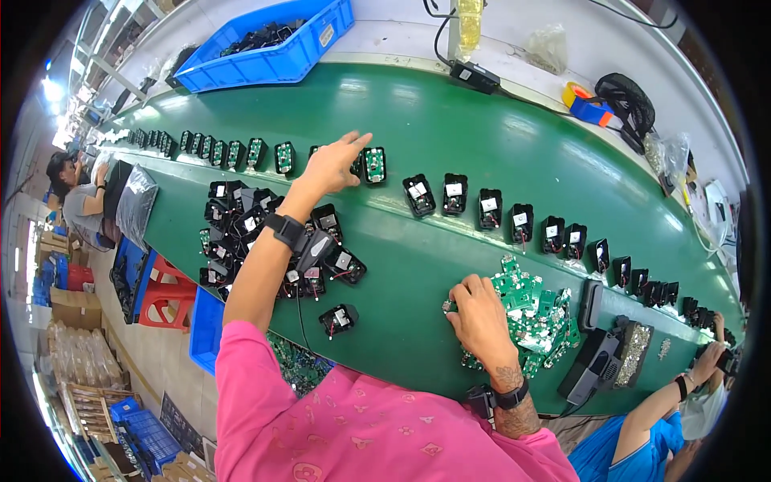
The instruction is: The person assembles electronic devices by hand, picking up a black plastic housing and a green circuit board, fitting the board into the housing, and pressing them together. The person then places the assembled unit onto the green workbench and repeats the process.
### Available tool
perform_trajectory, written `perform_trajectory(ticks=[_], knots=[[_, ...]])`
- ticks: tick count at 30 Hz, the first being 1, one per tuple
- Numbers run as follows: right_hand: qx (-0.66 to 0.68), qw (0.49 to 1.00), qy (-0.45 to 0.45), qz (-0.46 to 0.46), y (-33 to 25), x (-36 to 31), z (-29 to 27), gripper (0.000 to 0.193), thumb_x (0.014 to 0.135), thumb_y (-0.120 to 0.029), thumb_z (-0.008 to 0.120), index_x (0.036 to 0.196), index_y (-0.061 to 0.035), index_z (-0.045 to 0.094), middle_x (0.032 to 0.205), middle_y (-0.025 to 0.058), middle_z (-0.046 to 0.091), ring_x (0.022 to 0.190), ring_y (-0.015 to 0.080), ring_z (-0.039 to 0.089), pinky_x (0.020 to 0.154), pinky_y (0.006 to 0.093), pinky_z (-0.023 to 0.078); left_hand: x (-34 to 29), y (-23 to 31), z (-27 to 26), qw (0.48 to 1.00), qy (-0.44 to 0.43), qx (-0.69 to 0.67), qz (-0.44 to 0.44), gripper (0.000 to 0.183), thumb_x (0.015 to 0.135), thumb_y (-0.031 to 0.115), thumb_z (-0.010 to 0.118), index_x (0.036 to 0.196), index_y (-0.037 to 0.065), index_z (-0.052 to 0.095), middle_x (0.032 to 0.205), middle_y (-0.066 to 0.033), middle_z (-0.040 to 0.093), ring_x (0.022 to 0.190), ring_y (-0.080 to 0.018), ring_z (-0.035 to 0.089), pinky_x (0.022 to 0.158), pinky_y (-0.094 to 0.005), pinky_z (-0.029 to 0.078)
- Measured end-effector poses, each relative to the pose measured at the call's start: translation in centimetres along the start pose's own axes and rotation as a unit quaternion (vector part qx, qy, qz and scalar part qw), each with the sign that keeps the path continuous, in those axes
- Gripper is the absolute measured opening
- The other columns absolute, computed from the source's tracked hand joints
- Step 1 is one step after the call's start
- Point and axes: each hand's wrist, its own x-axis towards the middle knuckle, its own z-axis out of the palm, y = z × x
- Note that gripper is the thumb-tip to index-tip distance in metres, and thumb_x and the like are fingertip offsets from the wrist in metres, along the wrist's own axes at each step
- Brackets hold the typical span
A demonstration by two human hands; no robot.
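My left hand reaches across the green conveyor belt, its fingers spread around a black plastic housing that it partly hides. Right beside it stands another black housing with a green circuit board in it. My right hand is curled at the left edge of a heap of green circuit boards. A small board sticks out past its thumb and fingers; the rest is covered by the hand. Black housings with white parts and red wires stand in a row to the right.
Piled black housings lie under my left forearm, with a single housing nearer me. A blue crate stands behind the belt. Dark devices lie right of the boards. A co-worker's arm is at the right; another person sits far left.
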Motion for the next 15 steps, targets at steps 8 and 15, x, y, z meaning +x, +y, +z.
perform_trajectory(ticks=[8, 15], knots=[[-0.001, 1.000, 0.010, 0.011, 0.3, -0.3, 0.3, 0.031, 0.072, -0.004, 0.078, 0.099, -0.0021, 0.063, 0.104, 0.0126, 0.056, 0.100, 0.0332, 0.054, 0.086, 0.0426, 0.048, -0.3, -1.1, 0.2, 0.996, 0.037, -0.083, -0.017, 0.090, 0.068, 0.013, 0.083, 0.147, 0.009, 0.040, 0.133, -0.0159, 0.058, 0.121, -0.0384, 0.055, 0.102, -0.0444, 0.046], [-0.011, 1.000, 0.014, -0.006, 0.3, -0.4, 0.0, 0.030, 0.071, -0.004, 0.078, 0.095, -0.0020, 0.060, 0.100, 0.0128, 0.056, 0.097, 0.0335, 0.053, 0.083, 0.0431, 0.048, -1.9, -0.8, -1.6, 0.996, -0.020, 0.017, -0.087, 0.101, 0.065, 0.021, 0.088, 0.150, 0.016, 0.036, 0.119, -0.0173, 0.066, 0.108, -0.0405, 0.061, 0.089, -0.0465, 0.051]])
